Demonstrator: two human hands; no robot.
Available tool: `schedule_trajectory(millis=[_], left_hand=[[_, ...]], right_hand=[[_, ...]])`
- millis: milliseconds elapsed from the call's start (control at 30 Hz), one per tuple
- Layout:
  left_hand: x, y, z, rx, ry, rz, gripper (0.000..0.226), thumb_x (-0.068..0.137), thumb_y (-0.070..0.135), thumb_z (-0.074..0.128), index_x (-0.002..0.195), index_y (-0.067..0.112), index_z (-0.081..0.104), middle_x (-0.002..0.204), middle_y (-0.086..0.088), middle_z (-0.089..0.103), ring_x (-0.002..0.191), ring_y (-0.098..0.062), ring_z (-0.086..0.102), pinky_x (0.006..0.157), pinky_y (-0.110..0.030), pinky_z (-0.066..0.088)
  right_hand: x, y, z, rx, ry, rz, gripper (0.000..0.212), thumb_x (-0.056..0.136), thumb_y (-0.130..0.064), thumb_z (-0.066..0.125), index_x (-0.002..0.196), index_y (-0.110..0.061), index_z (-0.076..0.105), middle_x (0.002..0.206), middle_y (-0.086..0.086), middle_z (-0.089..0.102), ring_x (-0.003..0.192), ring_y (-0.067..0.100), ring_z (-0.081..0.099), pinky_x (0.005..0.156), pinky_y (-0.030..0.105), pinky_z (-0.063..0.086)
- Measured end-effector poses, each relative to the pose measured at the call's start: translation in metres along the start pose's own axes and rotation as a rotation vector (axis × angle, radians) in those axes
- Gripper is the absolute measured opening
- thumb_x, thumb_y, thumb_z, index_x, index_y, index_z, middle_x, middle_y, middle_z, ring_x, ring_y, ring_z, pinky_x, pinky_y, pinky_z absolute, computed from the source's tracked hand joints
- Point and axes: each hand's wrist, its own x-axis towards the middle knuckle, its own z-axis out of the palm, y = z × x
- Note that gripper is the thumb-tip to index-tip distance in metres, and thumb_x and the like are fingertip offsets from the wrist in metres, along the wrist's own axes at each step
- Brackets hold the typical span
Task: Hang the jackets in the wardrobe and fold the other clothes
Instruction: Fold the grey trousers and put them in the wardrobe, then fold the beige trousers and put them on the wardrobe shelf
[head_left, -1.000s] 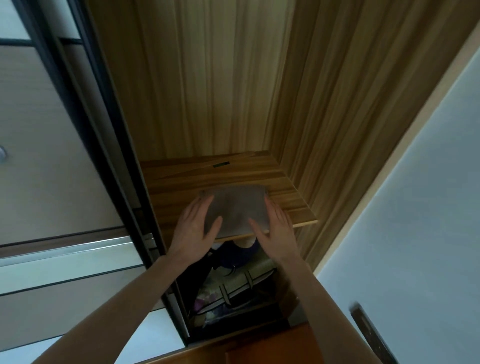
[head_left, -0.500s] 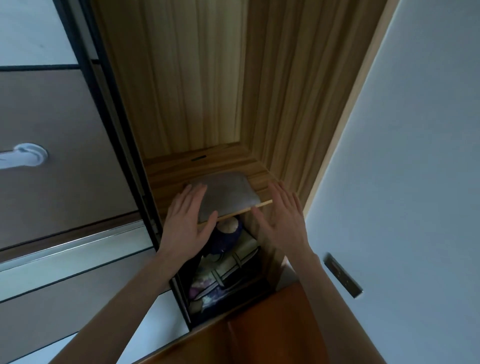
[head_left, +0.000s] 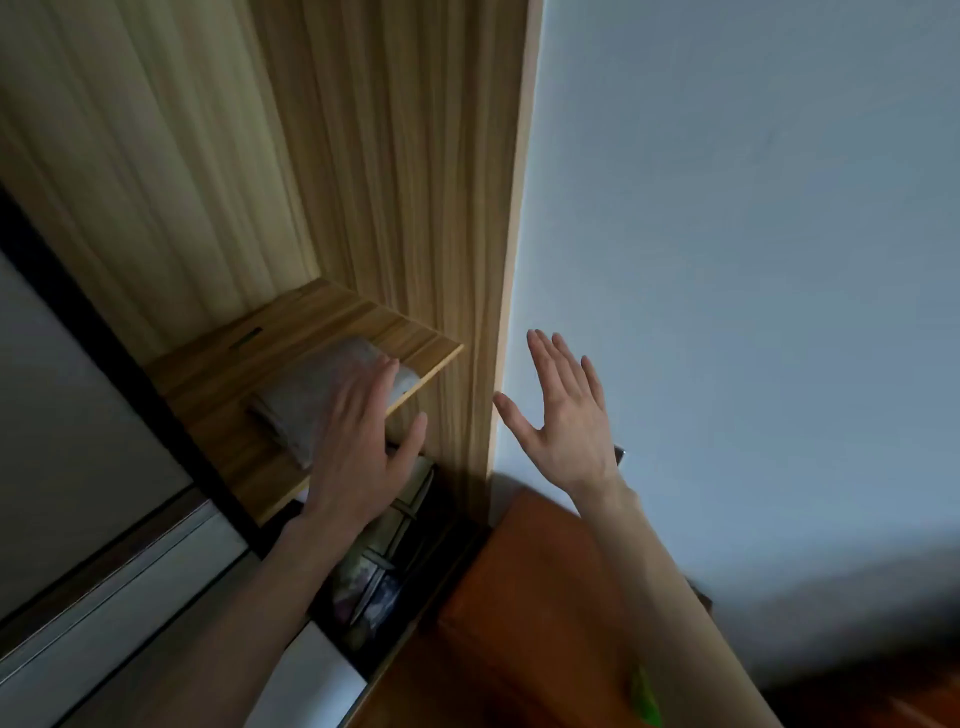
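One folded grey fabric garment (head_left: 332, 397) lies flat on the light wooden wardrobe shelf (head_left: 218, 384), near its front edge, likely stowed after folding. Left hand (head_left: 358, 447) hovers over it, fingers (head_left: 363, 395) straight, holding nothing. Right hand (head_left: 563, 415) spread open, well right, empty. Two hands, one garment.
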Motion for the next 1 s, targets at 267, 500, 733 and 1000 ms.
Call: schedule_trajectory(millis=[267,500,733,1000], left_hand=[[-0.013,0.060,0.057,-0.078,-0.129,0.240,0.064,0.102,0.050,0.047,0.152,0.009,0.046,0.152,-0.012,0.053,0.142,-0.032,0.046,0.119,-0.049,0.034],[-0.041,0.156,0.105,-0.210,-0.226,0.428,0.059,0.102,0.049,0.045,0.145,0.009,0.051,0.146,-0.012,0.058,0.143,-0.034,0.046,0.118,-0.056,0.037],[-0.102,0.261,0.126,-0.299,-0.336,0.607,0.059,0.102,0.049,0.045,0.146,0.010,0.052,0.149,-0.012,0.057,0.145,-0.031,0.044,0.118,-0.054,0.037],[-0.196,0.370,0.125,-0.419,-0.448,0.785,0.062,0.103,0.053,0.041,0.150,0.012,0.048,0.152,-0.011,0.053,0.147,-0.029,0.041,0.122,-0.051,0.033]], right_hand=[[-0.098,0.044,-0.064,-0.158,0.065,0.277,0.072,0.102,-0.062,0.046,0.161,-0.022,0.033,0.165,-0.005,0.037,0.157,0.015,0.023,0.128,0.045,0.019],[-0.192,0.075,-0.135,-0.328,0.073,0.507,0.071,0.102,-0.067,0.041,0.159,-0.025,0.037,0.165,-0.004,0.039,0.157,0.015,0.022,0.129,0.045,0.018],[-0.294,0.075,-0.219,-0.436,0.180,0.707,0.071,0.101,-0.066,0.041,0.157,-0.022,0.041,0.161,-0.003,0.045,0.155,0.017,0.029,0.127,0.047,0.022],[-0.423,0.059,-0.302,-0.540,0.253,0.906,0.069,0.102,-0.065,0.045,0.157,-0.025,0.040,0.161,-0.008,0.043,0.156,0.013,0.026,0.128,0.043,0.019]])
